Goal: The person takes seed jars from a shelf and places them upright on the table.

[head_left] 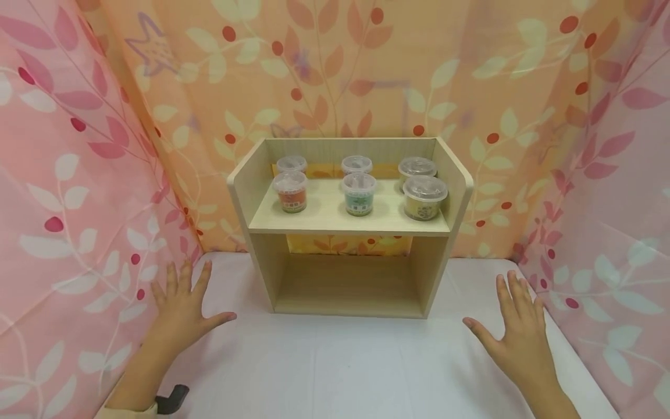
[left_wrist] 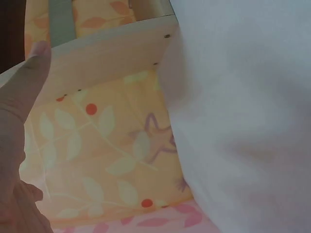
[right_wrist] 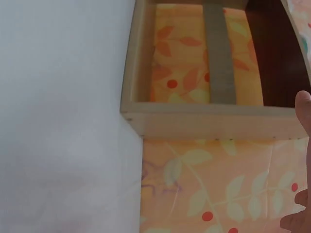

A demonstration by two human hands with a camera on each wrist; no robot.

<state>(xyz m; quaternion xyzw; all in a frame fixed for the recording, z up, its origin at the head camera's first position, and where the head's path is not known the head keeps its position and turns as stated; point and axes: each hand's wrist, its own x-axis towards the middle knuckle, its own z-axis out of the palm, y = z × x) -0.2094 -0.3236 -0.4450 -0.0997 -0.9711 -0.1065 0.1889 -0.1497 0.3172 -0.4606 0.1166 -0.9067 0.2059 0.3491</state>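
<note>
The left hand is held over the table on the left of a small wooden shelf, fingers spread and thumb out, with nothing in it. On the other side, the right hand has its fingers straight and also holds nothing. On the upper board stand several lidded plastic tubs: a front orange cup on the left, a front teal cup in the middle, and a wider yellowish tub on the right. Behind each of these is another lidded cup, partly hidden. Both hands are apart from the shelf.
A white cloth covers the table. An orange leaf-print curtain hangs behind the shelf, with pink curtains at both sides. The shelf's lower compartment has a floor board. A black strap end shows at the left wrist.
</note>
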